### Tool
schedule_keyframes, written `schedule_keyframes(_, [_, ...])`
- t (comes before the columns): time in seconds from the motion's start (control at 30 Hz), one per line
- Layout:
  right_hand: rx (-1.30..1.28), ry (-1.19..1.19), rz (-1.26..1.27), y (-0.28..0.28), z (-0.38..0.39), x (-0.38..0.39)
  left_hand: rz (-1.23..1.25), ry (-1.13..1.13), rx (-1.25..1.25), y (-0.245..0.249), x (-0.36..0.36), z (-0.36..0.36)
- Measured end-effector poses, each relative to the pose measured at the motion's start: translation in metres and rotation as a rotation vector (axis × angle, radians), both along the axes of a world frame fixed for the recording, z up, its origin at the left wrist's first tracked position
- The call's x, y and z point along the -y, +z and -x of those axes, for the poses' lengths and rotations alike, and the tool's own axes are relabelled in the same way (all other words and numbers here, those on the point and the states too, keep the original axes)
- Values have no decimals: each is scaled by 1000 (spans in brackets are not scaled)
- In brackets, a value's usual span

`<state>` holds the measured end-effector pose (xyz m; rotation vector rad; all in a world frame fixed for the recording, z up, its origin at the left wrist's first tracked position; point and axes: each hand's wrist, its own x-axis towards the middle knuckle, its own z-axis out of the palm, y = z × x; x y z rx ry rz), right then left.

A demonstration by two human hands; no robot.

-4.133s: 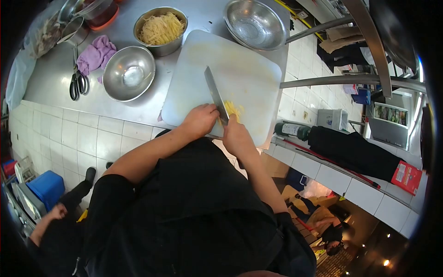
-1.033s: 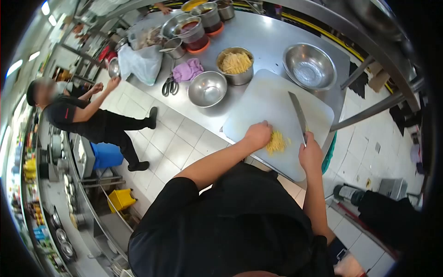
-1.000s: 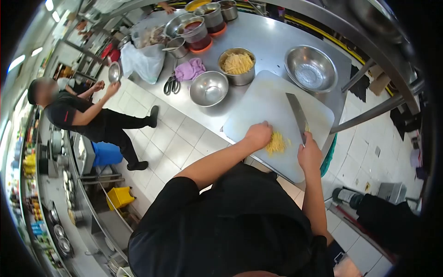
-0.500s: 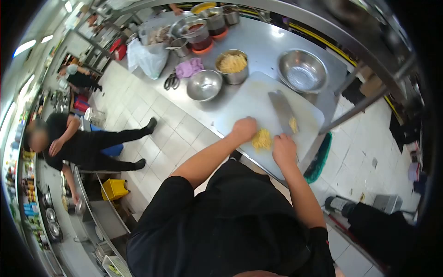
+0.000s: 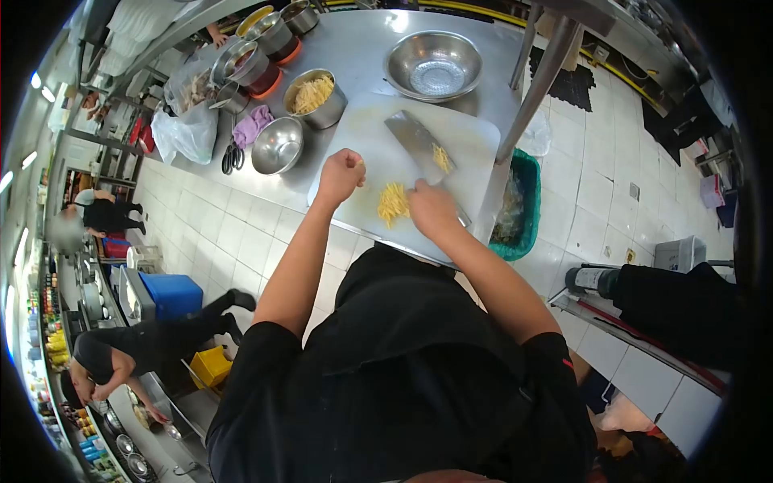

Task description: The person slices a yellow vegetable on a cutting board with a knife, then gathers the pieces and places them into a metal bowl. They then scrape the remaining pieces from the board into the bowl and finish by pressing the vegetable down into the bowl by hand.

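A white cutting board [image 5: 370,133] lies at the edge of the steel table. On it is a pile of yellow shreds [image 5: 393,204], and a wide cleaver [image 5: 412,141] lies flat above with more shreds on its blade. My left hand [image 5: 344,174] hovers over the board's left part with its fingers curled; what they hold, if anything, is too small to name. My right hand [image 5: 431,207] is closed at the pile's right side, beside the cleaver's lower end; its fingertips are partly hidden.
A pot of yellow shreds [image 5: 316,98], an empty steel bowl [image 5: 278,146], a large steel bowl [image 5: 433,66], scissors [image 5: 233,158] and a purple cloth [image 5: 253,126] surround the board. A green-lined bin [image 5: 525,205] stands right. Another person [image 5: 153,346] bends at the left counter.
The whole view has turned, so the table sits further left. My left hand has drawn away from the pile to the left. The other person leans further over the counter.
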<state>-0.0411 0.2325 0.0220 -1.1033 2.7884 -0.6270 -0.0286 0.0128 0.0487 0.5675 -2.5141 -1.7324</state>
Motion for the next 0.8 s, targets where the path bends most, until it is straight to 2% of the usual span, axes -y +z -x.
schedule_keyframes(0.13, [5,-14,-30,-5,2,1,-116,-14,-17,22,-18,4])
schedule_keyframes(0.3, [31,11,-75,1,0,-1,-144,-69,-41,33,-30,5])
schedule_keyframes(0.4, [70,-58,-71,0,5,-2,-157,-91,-71,40,-33,10])
schedule_keyframes(0.5, [83,-117,49,7,10,-17,-169,-83,-74,44,-30,13])
schedule_keyframes(0.6, [16,-37,-4,16,17,-23,-174,-84,-54,42,-33,10])
schedule_keyframes(0.67, [-31,11,-129,14,18,-18,-184,-91,-53,41,-37,10])
schedule_keyframes(0.8, [-157,75,-157,6,12,-12,-209,-88,-37,34,-45,8])
